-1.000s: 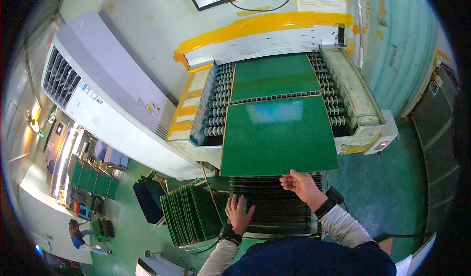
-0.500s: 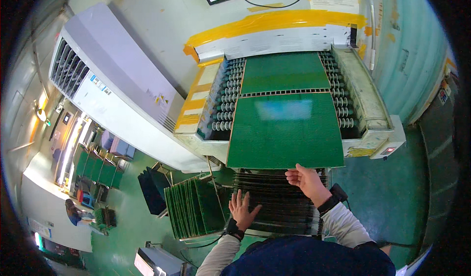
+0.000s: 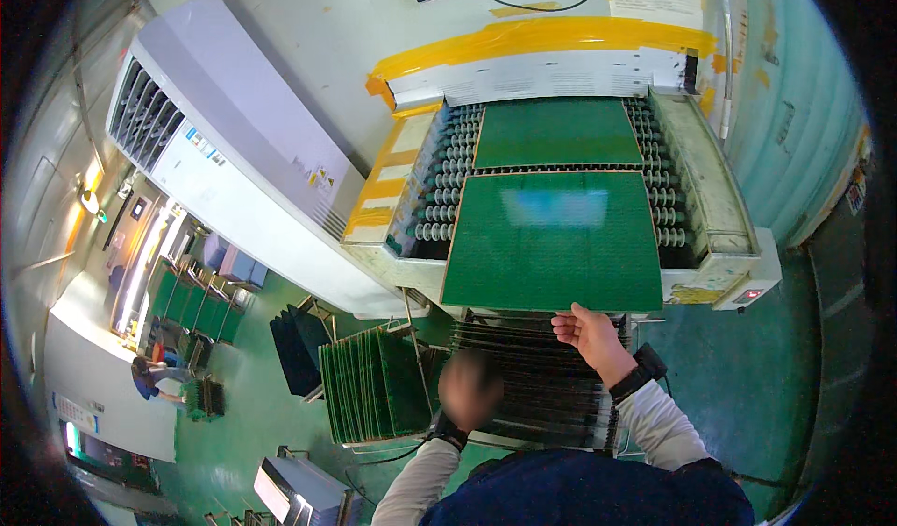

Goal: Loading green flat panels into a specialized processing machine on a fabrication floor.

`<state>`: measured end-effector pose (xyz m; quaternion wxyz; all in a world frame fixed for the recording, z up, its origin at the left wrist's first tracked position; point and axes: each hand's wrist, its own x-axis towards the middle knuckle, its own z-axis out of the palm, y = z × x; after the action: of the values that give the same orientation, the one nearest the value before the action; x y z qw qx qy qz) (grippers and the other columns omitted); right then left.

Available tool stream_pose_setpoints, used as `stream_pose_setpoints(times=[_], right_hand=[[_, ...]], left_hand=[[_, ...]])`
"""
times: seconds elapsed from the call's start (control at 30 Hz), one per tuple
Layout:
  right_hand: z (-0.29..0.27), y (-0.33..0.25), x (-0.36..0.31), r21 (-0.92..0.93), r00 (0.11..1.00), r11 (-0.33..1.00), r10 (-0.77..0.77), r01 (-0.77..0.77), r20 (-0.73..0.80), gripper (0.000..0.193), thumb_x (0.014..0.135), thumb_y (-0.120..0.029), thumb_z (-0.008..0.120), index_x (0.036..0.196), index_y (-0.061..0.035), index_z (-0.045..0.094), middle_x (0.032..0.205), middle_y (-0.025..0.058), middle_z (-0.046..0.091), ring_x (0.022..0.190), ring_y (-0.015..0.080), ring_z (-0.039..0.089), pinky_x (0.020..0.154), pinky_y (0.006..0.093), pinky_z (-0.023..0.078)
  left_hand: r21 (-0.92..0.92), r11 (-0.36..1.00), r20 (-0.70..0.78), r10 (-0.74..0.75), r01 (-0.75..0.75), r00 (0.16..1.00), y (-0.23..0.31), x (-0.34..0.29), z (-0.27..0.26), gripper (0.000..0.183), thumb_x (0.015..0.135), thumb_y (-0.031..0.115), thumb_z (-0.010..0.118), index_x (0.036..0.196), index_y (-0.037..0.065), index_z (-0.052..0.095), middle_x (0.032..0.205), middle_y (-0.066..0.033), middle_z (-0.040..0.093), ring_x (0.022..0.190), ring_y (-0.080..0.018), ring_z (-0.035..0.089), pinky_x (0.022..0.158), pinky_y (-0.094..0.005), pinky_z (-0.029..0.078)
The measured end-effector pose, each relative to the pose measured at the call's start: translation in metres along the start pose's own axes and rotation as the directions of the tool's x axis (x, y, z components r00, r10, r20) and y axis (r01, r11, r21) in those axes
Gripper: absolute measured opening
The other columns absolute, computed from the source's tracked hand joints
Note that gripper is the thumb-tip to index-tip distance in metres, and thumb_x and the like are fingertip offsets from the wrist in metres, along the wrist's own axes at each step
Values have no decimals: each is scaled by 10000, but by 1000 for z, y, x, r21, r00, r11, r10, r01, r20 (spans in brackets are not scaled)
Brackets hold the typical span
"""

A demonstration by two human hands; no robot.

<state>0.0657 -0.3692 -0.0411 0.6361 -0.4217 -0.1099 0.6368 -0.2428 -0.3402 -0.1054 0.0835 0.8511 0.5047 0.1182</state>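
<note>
A glossy green panel [image 3: 553,246] lies on the rollers, its near edge overhanging the machine front. At that edge my right hand [image 3: 593,339] is closed, thumb and curled fingers pinching the panel's rim. A second green panel [image 3: 558,134] lies farther in, a narrow gap beyond the first. My left hand [image 3: 470,390] hovers at the left side of a rack of dark upright panels [image 3: 537,386]; a blur hides its fingers, so its grip cannot be told. Both wrists wear dark bands.
The roller conveyor [image 3: 705,180] has raised side walls. Left of the dark rack stands a rack of green panels [image 3: 378,386], with dark panels [image 3: 299,348] behind it. A tall white air conditioner [image 3: 252,171] leans into view at left. Far left, another person [image 3: 149,381] bends by a rack.
The near panel has slid slightly farther onto the rollers, with my right hand staying at its edge. My left hand, open with spread fingers before, is now blurred. The view has shifted slightly.
</note>
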Motion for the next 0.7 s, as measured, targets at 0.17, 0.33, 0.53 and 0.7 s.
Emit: stream_pose_setpoints(times=[0.17,0.33,0.53,0.7], right_hand=[[0,-2,3,18,1000,1000,-1,1,-22,364,976,-321,551,1025,32,625,971,138,695,818,210,671,722,345,552],[0,-4,7,25,1000,1000,-3,3,-14,362,979,-320,551,1026,32,624,963,141,695,810,208,672,713,341,554],[-8,-3,17,36,1000,999,3,-3,-5,362,979,-320,551,1028,31,625,964,147,693,821,208,669,718,346,553],[-6,-7,21,32,1000,999,0,0,12,360,977,-320,554,1029,28,625,964,143,692,821,214,665,728,353,547]], left_hand=[[1,1000,21,-17,17,1000,0,1,2,768,797,563,685,1408,162,447,1539,-156,277,1416,-416,212,1138,-569,167],[-7,1000,8,-14,14,1000,-1,0,3,763,798,563,684,1403,160,454,1536,-155,285,1417,-416,211,1138,-567,167],[1,1000,3,-3,3,1000,3,1,-1,763,800,558,682,1396,134,467,1521,-187,305,1399,-430,245,1120,-576,194],[-12,999,37,-34,35,999,2,0,-2,748,825,589,643,1408,162,452,1548,-158,266,1426,-416,196,1144,-557,158]])
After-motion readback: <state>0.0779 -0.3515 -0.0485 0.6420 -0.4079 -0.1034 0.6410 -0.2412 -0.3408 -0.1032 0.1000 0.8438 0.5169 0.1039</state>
